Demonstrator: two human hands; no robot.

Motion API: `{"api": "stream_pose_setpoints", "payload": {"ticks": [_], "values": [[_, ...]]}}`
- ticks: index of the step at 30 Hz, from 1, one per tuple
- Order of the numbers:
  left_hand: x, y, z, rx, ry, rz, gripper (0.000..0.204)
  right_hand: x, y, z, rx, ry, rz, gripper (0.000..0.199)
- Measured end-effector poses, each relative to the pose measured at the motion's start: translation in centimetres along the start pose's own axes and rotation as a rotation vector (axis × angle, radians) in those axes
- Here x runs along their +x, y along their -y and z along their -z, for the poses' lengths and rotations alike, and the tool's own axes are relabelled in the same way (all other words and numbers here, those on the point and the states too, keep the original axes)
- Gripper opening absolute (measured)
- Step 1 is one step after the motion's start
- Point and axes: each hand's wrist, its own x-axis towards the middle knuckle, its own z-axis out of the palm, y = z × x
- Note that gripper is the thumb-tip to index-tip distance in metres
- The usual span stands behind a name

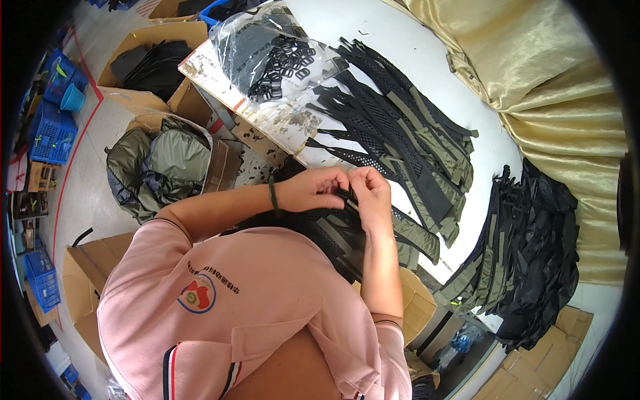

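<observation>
Left hand [308, 190] and right hand [369, 193] both pinch a black mesh-and-webbing strap piece [333, 230] at the near edge of the white bench [427, 60]. Risk, as I judge it: the narrow webbing slipping out of the fingertip grip, or the hanging end snagging the olive-and-black strap pile [400, 140] just beyond.

Open room: bare white surface [497, 143] between the two strap piles — a hand could pass there.
Ahead: strap pile [400, 130] and bag of buckles [273, 57].
Right: black strap heap [533, 247].
Left edge: cardboard boxes [167, 100] — close by.
</observation>
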Motion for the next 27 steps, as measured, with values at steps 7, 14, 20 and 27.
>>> {"api": "stream_pose_setpoints", "payload": {"ticks": [7, 14, 20, 27], "values": [[-4.7, 1.5, 4.8, 0.961, -0.27, -0.059, 0.032, 4.4, -0.7, 9.6, -1.386, -0.585, 0.399, 0.035], [0.6, 0.1, 3.3, 0.062, -0.132, 0.344, 0.027, 6.0, -2.0, 14.1, -0.985, -0.281, 0.47, 0.018], [6.9, 2.8, 2.1, -0.629, -0.173, 0.277, 0.052, 3.6, 2.3, 9.6, -1.153, -0.254, 0.638, 0.014], [9.1, -1.0, 3.5, -0.636, -0.152, 0.017, 0.012, -4.5, 5.7, 10.9, -0.992, -0.087, 0.167, 0.023]]}}
